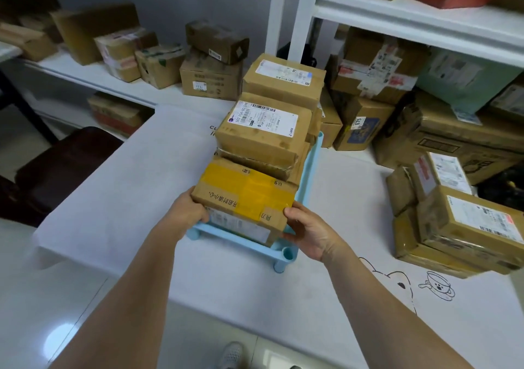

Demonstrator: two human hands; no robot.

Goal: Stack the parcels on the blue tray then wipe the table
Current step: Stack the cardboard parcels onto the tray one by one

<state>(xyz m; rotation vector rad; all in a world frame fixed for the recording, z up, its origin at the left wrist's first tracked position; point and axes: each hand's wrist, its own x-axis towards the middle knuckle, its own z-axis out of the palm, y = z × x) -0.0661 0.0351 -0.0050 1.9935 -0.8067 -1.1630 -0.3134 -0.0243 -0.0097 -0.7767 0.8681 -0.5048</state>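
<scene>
While both your bare forearms reach forward and slightly inward over the near edge of the table [326, 297], your hands close on opposite ends of the nearest parcel [246, 198], a brown carton crossed with wide yellow tape and printed characters; your left hand [187, 212] cups its left end, the fingers curled round out of sight behind the cardboard and the thumb side lying along the lower corner; your right hand [306, 232] presses the right end, thumb up against the top corner, fingers wrapped below and partly hidden, wrist bent a little back toward you. Both hands are closed on the carton, not spread; whether it rests fully in the tray or is lifted slightly, you cannot tell from this angle.

That parcel sits at the near end of the blue tray [313, 175], a pale blue plastic frame with round corner posts standing on the white table cover; just behind it, touching, a labelled parcel [263, 133] lies on top of another carton; behind that again stands a third labelled box [283, 80], so the cartons fill the tray front to back.

To your right, well apart from the tray, a pile of parcels [465, 226] rests on the table; white shelves [425, 14] at the back hold many more cartons; a cartoon drawing [436, 285] marks the cover near your right forearm.
</scene>
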